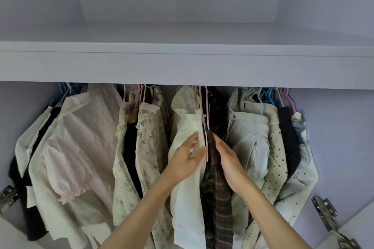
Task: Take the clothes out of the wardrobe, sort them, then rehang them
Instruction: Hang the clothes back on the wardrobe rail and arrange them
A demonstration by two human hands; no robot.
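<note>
Several garments hang on coloured hangers under the wardrobe shelf (pixel 182 66). In the middle hangs a white garment (pixel 188 198), and right beside it a dark brown plaid garment (pixel 217 204). My left hand (pixel 187 159) lies on the white garment with fingers spread and fairly straight, pressing it leftward. My right hand (pixel 227 159) lies flat along the right side of the plaid garment, fingers straight and pointing up. The two hands frame the gap between white and plaid cloth. The rail is hidden behind the shelf's front edge.
To the left hang a pale pink blouse (pixel 81 147) and floral cream pieces (pixel 145 147). To the right are a light grey garment (pixel 249 143), a dotted cream one (pixel 277 159) and a dark one (pixel 288 137). Door hinges (pixel 323 210) sit at both lower corners.
</note>
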